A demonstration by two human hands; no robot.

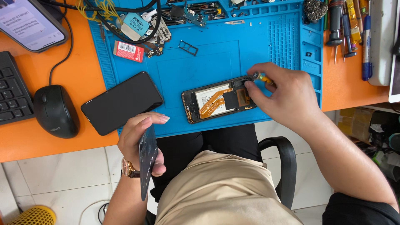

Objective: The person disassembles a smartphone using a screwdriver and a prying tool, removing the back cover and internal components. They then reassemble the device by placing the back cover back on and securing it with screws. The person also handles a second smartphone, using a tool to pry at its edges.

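An opened phone body (212, 101) lies on the blue work mat (254, 46), its orange flex cable and white battery showing. My right hand (283, 93) rests at its right end, fingers pinched on a small yellow-tipped tool (262, 78) that touches the phone's top corner. My left hand (139, 139) is below the mat's front edge and holds a dark, thin back cover (146, 164) on edge. A watch sits on that wrist.
A black phone (121, 102) lies face-down at the mat's left edge. A mouse (55, 111), keyboard (12, 93) and lit phone (29, 23) occupy the orange desk (83, 58) on the left. Loose parts, cables and a red box (128, 51) crowd the mat's back; tools (348, 29) lie right.
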